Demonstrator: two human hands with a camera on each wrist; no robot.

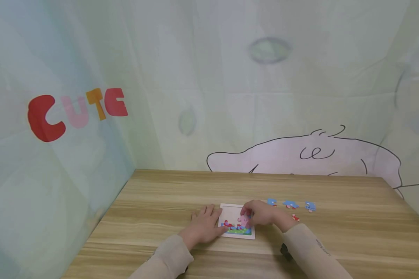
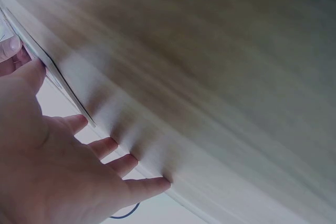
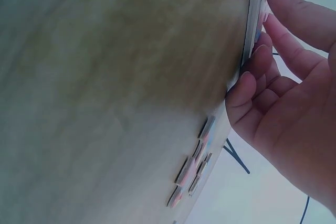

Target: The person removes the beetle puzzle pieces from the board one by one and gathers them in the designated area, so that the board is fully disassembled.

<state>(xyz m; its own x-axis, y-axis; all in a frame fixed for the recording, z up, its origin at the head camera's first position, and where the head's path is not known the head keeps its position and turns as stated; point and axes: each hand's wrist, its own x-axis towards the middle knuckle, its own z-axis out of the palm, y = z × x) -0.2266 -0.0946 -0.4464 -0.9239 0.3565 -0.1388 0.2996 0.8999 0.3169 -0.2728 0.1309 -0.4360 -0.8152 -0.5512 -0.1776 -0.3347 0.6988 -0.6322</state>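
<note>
My forearms slant inward in pale sleeves [image 1: 171, 252]. My left hand [image 1: 205, 226] is palm down, fingers spread and fairly straight, fingertips on the table [image 1: 160, 201], its thumb over the near left edge of the puzzle tray [image 1: 231, 213], which sits between my hands. My right hand [image 1: 262, 213] arches over the tray's right side, fingers bent, thumb and forefinger about the pink piece [image 1: 244, 221] (whether they pinch it, I cannot tell). Beyond that hand lie mostly blue pieces [image 1: 291, 204], with a small red piece [image 1: 295, 217] near its wrist.
</note>
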